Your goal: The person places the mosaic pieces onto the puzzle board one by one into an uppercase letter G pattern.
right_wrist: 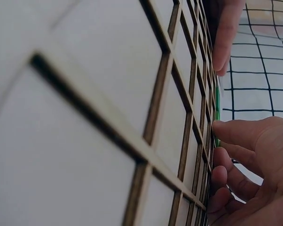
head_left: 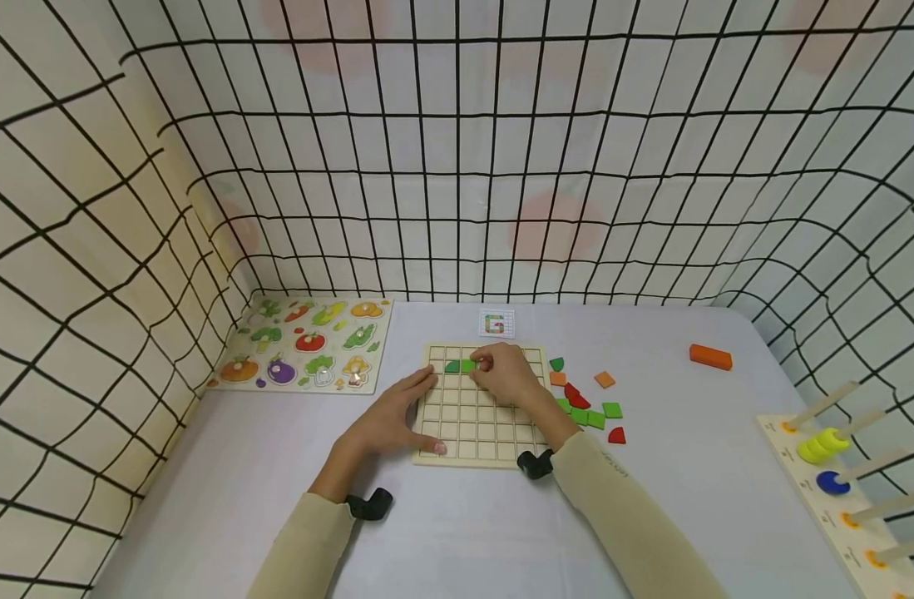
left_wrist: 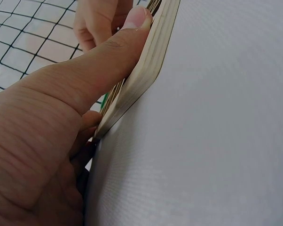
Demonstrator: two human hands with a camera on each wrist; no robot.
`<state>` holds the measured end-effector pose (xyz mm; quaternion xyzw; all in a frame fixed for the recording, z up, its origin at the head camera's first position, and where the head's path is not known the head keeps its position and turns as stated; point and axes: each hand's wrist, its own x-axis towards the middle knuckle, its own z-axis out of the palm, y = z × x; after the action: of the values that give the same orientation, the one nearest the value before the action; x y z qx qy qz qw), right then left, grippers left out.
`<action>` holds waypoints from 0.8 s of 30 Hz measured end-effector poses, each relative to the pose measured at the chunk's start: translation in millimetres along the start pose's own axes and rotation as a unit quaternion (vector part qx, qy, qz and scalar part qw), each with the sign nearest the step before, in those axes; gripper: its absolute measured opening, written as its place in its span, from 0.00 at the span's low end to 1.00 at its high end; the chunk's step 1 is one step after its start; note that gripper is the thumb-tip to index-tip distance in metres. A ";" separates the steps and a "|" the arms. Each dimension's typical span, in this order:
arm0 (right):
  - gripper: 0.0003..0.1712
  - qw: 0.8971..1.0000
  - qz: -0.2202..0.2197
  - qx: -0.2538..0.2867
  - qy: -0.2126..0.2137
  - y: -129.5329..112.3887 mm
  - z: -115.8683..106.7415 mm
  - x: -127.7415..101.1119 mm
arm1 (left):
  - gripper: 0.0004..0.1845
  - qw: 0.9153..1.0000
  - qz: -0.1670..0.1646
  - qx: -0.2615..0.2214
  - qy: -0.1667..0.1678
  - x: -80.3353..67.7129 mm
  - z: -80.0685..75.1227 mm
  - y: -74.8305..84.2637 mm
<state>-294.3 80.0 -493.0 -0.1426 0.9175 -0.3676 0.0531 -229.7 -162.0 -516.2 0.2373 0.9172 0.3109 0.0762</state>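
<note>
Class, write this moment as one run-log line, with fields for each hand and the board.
left hand: rests on grid board's left edge | right hand: fingertips on green tile in top row | grid board: flat on table

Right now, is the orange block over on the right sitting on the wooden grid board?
No, the orange block lies alone on the table, well off to the right of the wooden grid board.
</note>
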 end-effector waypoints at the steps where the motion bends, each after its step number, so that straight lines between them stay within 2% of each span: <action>1: 0.18 1.000 0.000 0.001 0.001 0.1 -0.5 -0.2 | 0.65 1.000 -0.001 0.000 0.000 0.3 -0.3 0.4; 13: 0.18 0.999 -0.012 0.042 0.031 15.1 -13.7 -7.5 | 0.64 1.000 -0.005 0.008 -0.006 1.0 -0.2 0.5; 20: 0.21 0.999 -0.002 0.038 0.029 27.3 -38.8 -26.8 | 0.64 1.000 -0.004 0.004 -0.002 0.4 0.5 -0.5; 24: 0.22 0.998 0.000 0.033 0.043 38.9 -52.5 -37.6 | 0.65 1.000 -0.006 0.009 -0.002 -0.3 0.7 -0.5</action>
<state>-277.7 152.8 -482.0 -0.1248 0.9061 -0.4038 0.0179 -229.5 -162.1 -517.0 0.2331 0.9211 0.3019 0.0781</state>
